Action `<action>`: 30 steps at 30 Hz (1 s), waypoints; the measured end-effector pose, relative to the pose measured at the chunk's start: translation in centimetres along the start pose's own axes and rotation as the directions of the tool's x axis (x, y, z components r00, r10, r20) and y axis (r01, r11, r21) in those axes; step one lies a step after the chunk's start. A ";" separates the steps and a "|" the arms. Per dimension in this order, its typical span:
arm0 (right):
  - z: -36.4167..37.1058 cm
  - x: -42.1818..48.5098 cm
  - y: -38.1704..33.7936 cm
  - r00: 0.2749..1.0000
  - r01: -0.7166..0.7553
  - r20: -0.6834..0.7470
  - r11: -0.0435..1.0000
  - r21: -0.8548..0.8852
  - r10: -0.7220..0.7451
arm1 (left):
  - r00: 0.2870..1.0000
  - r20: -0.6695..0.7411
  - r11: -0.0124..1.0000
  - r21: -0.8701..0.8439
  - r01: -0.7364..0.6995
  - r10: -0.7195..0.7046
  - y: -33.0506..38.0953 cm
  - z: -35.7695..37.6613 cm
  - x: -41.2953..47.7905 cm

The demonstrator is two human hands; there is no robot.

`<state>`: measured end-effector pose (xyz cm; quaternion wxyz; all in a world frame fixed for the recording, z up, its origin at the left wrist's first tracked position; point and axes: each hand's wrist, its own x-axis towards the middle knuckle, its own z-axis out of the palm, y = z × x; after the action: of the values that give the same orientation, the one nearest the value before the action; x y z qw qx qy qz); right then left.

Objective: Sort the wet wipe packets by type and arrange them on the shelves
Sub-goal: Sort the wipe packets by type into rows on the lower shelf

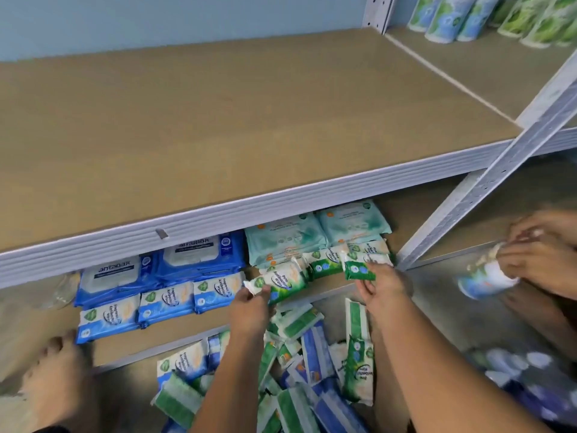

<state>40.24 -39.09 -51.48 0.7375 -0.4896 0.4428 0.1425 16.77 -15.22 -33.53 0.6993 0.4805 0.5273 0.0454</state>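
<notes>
My left hand pinches the end of a green-and-white wipe packet at the front of the bottom shelf. My right hand holds another green packet at the right end of a row of green packets. Behind that row lie pale teal packs. Left of them are big blue packs, with small blue packets in front. A loose pile of green and blue packets lies on the floor beneath my arms.
A wide bare shelf board sits above the bottom shelf. A white metal upright stands right of my hands. Another person's hands hold a canister at right. Canisters stand at the top right. A bare foot rests at lower left.
</notes>
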 end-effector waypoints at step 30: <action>5.2 -11.6 -0.5 0.632 0.672 -0.081 0.596 -0.440 -0.771 | 0.887 -0.023 0.666 0.669 -0.329 0.461 -3.3 3.3 7.5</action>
<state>36.66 -32.37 -41.30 0.5593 -0.7705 0.2622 -0.1570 21.20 -14.75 -41.17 0.4084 0.7883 0.4566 0.0571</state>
